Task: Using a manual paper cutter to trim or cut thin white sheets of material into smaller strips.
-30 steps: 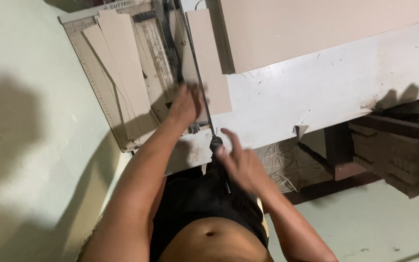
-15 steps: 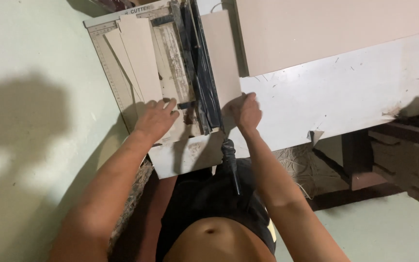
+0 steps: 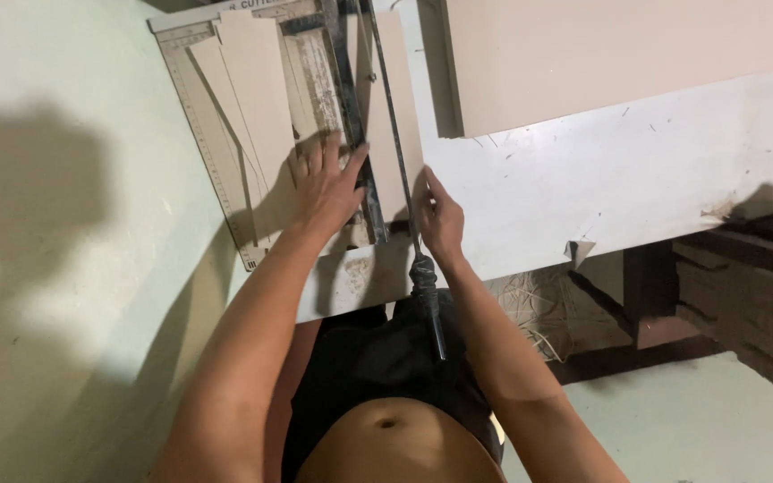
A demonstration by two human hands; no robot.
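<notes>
A beige guillotine paper cutter lies at the left end of a white table. Its dark blade arm is down, and the black handle sticks out over the table's near edge. My left hand lies flat with fingers spread on the cutter bed, just left of the blade and beside loose beige card sheets. My right hand rests with straight fingers against the right edge of a beige card strip lying right of the blade.
A large beige board covers the far part of the table. A pale green wall or floor fills the left. At lower right are a dark wooden frame, stacked brown cardboard and straw-like fibres.
My right hand has left the area of the blade handle and moved up to the card strip. My left hand has shifted slightly on the cutter bed. The view has drifted.
</notes>
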